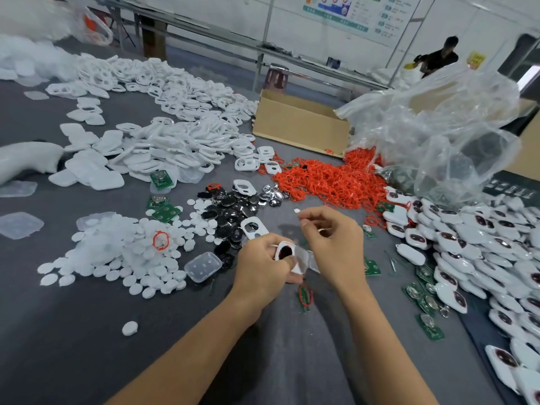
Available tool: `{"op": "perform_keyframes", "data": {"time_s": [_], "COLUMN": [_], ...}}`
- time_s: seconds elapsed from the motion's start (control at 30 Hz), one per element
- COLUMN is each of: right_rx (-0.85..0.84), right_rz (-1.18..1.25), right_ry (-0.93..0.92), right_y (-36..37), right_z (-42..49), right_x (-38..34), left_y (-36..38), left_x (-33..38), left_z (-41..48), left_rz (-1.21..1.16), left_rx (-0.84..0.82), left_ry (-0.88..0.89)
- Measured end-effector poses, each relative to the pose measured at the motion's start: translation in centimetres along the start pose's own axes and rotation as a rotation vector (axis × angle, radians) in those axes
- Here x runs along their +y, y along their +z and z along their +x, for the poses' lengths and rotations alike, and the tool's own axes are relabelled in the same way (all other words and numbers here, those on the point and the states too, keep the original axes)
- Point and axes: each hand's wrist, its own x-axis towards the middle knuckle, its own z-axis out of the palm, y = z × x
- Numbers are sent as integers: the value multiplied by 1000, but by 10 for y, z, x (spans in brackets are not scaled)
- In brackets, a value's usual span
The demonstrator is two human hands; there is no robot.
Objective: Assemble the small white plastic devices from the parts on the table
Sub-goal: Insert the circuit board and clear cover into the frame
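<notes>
Left hand (263, 264) around glossy white oval shell (296, 268)

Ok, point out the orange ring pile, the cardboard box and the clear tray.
orange ring pile (330, 182), head view, middle of heap
cardboard box (298, 127), head view, front wall
clear tray (203, 266), head view, top face

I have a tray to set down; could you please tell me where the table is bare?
The table is bare near-left, between the white disc pile and left forearm, save one disc. Crowded: finished devices on the right, orange rings and shells ahead.
</notes>
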Motion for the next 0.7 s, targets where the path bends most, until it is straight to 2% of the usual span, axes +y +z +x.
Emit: {"op": "perform_keyframes", "data": {"time_s": [0.17,0.27,0.33,0.5,0.6,0.7], "right_rx": [-289,-577,-696,-678,-724,-650], "right_rz": [-203,-341,-383,-288,-508,-602], "right_ry": [-135,-231,-323,-559,-744,-836], "right_y": [21,55,80,126,146,147], "right_z": [25,17,7,-20,-37,-40], "right_x": [-46,-71,-88,-127,-129,-124], "left_y": [0,-3,-1,7,5,3], "left_x": [-1,-8,-6,4,1,3], "left_z": [0,-5,-4,-2,-4,-4], "left_rz": [77,100,155,180,169,163], "left_rx": [11,39,3,12,-14,-16], "left_ry": [41,-27,-32,52,58,57]}}
